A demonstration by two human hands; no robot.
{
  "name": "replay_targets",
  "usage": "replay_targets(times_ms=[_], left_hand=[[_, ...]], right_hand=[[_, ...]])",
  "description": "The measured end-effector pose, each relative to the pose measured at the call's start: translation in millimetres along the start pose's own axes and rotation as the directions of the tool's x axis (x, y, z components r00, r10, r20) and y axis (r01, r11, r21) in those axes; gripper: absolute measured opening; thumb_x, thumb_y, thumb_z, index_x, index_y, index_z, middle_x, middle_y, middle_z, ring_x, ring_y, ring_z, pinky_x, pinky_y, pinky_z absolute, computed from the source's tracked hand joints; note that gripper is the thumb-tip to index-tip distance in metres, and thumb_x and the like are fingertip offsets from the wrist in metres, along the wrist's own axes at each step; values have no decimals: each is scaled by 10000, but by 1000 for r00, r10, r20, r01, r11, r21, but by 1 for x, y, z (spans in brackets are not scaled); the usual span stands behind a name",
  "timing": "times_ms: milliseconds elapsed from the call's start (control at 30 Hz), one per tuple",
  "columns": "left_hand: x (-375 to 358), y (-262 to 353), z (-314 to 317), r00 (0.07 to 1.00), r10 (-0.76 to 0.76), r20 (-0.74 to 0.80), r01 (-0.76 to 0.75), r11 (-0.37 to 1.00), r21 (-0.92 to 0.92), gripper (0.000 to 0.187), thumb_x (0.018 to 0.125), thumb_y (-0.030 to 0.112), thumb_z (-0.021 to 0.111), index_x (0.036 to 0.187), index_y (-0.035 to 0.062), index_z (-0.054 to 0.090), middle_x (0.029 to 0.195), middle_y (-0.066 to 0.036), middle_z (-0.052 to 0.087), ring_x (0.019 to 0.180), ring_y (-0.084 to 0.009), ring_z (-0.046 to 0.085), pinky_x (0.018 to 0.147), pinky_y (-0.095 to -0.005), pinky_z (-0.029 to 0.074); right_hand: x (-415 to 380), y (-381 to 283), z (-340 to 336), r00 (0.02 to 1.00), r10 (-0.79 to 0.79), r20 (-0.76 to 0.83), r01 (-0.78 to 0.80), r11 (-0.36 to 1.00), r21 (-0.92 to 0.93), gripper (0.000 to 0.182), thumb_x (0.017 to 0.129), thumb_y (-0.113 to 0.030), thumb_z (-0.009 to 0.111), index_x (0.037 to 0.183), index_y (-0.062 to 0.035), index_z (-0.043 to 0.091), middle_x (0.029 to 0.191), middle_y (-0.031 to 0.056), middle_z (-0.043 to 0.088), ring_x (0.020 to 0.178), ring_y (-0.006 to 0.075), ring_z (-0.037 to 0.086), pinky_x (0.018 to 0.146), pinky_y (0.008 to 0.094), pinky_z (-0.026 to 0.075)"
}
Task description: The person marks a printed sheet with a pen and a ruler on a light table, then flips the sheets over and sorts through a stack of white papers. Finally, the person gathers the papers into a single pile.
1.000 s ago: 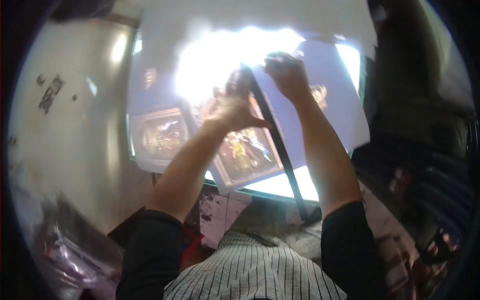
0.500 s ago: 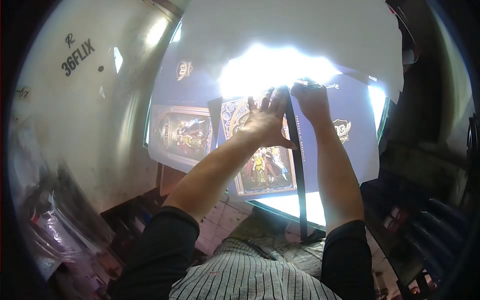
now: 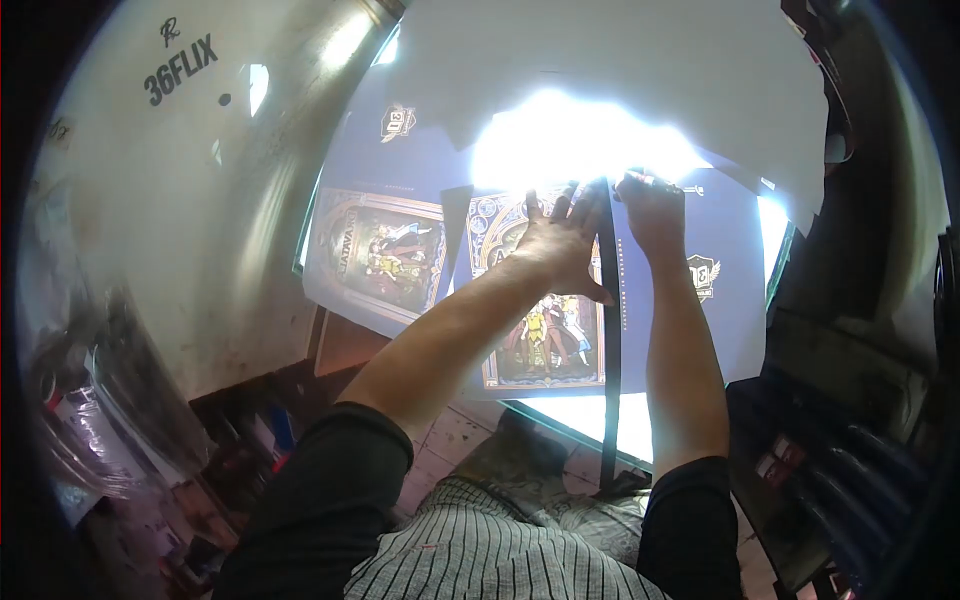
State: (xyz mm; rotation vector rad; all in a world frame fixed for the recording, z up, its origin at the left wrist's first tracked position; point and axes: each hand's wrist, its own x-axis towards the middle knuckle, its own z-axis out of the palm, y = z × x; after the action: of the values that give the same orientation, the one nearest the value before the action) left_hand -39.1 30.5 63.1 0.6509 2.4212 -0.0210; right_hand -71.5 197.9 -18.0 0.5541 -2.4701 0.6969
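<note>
My left hand [image 3: 560, 248] lies spread over a blue printed cover sheet [image 3: 548, 345] with a framed picture of costumed figures. Its fingers point away from me, and the thumb reaches to a long dark straight strip [image 3: 611, 350] like a ruler. That strip runs across the sheet and past its near edge. Just right of the strip's far end, my right hand [image 3: 655, 212] is closed around a small slim object, which glare and the fingers hide. Another blue printed sheet [image 3: 385, 255] with a similar picture lies to the left.
Under the sheets is a brightly lit glass-edged surface [image 3: 590, 420]. Large pale sheets [image 3: 620, 50] cover its far side. A pale panel marked 36FLIX [image 3: 240, 200] stands at left, with clear plastic wrapping [image 3: 140, 420] below it. Dark rolls or tubes [image 3: 850, 440] lie at right.
The view has shifted, so the whole scene sits further right. Both hands keep nearly the same places against the strip and sheet.
</note>
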Motion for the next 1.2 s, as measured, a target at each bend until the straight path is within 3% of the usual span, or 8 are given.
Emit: replay_targets(times_ms=[667,700,733,800,933,1033,1133,1200], left_hand=[[-1,2,3,1000,-3,-18,3,1000,5,1479,603,778,761,1573,42,-78,1667,-141,15,1534,-343,14,1160,-708,69],[1,2,3,1000,-11,5,11,1000,18,1486,610,785,754,1568,35,-100,1666,-150,-6,1534,-346,-9,1162,-706,72],[0,3,2,1000,-17,15,17,1000,20,1487,610,785,752,1566,29,-100,1664,-163,-22,1533,-348,-29,1164,-701,72],[5,3,6,997,-60,42,59,998,39,1492,607,776,762,1565,30,-105,1662,-169,-30,1532,-346,-55,1165,-698,67],[5,5,7,999,-46,-26,46,999,26,1518,545,809,771,1579,50,-42,1663,-150,-43,1534,-315,-83,1175,-681,60],[8,5,8,999,-40,-16,41,999,34,1522,538,814,770,1579,46,-33,1663,-147,-45,1534,-314,-85,1175,-681,68],[7,4,13,998,-30,-47,32,999,30,1521,534,819,767,1578,38,-17,1663,-148,-43,1533,-319,-86,1172,-687,69],[7,5,11,998,-42,-46,44,999,29,1530,525,824,767,1576,32,-13,1661,-149,-53,1528,-323,-119,1189,-658,62]], right_hand=[[-17,-24,-19,999,31,-35,-26,993,116,35,793,-47,657,797,-67,628,738,85,663,698,217,660,568,358,533],[-28,-38,-27,929,365,62,-358,844,399,24,822,-67,663,836,-54,648,732,91,673,684,192,667,583,337,532],[-43,-49,-38,748,621,234,-615,517,595,51,852,-87,670,876,-42,668,725,98,682,669,167,674,597,315,530],[-76,-69,-67,730,618,292,-674,580,458,140,883,-158,681,963,-43,689,721,102,684,672,110,659,628,297,523],[-148,-120,-124,567,697,440,-818,411,402,146,884,-125,697,1009,-49,686,732,100,670,666,116,645,631,298,516],[-207,-161,-156,648,682,339,-760,602,245,120,894,-98,696,997,-40,676,744,110,670,665,130,655,612,300,516],[-245,-196,-201,469,720,512,-878,443,181,170,906,-120,704,1035,-30,639,733,127,674,659,184,688,597,302,525],[-266,-215,-204,453,773,443,-888,433,153,213,901,-136,715,1056,-29,616,748,132,668,678,217,694,609,323,538]])
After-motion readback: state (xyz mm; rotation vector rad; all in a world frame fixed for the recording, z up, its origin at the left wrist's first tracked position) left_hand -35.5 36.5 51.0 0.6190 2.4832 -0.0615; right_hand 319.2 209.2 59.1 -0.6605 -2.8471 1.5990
